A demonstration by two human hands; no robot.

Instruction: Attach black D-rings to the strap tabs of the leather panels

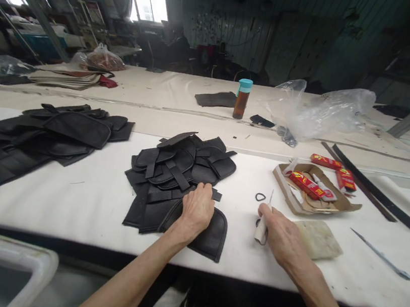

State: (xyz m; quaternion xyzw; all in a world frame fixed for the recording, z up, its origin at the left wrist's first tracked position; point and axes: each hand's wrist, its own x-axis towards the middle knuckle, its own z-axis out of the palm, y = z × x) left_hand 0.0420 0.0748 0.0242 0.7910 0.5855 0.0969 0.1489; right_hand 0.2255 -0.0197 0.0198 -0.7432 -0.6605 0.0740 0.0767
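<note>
Black pieces (177, 170) lie heaped left of a white-handled pointed tool (262, 228).

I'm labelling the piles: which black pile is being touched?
The middle pile, under the left hand; the far-left pile has no hand on it.

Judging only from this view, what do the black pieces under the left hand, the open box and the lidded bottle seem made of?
Black pieces: probably leather or imitation leather, soft sheen, seamed edges. Open box: apparently cardboard, matte brown, thin folded flaps. Lidded bottle: smooth plastic or glass, judging by its translucent brown body; turquoise lid, likely plastic, evenly coloured.
</note>
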